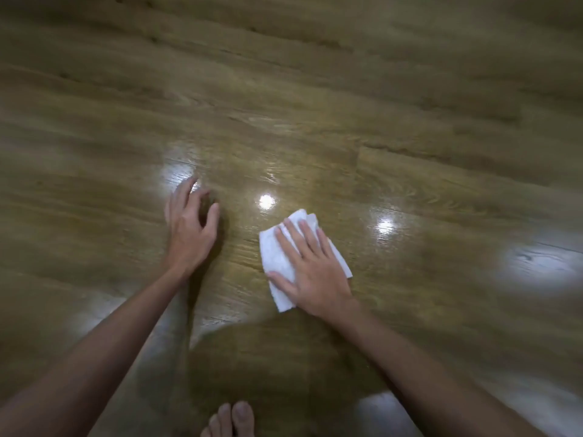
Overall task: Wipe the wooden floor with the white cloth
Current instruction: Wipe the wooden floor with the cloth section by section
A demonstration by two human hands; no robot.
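A folded white cloth [277, 257] lies flat on the glossy wooden floor [315, 121], slightly right of centre. My right hand [310, 266] presses down on the cloth with straight, spread fingers and covers most of its right half. To the left, my left hand [189, 228] is on or just over the bare boards with fingers spread and lightly bent, holding nothing.
Brown planks run across the whole view, with several bright light reflections around the hands. My bare toes [232, 419] show at the bottom edge. A round shadow falls on the floor between my forearms.
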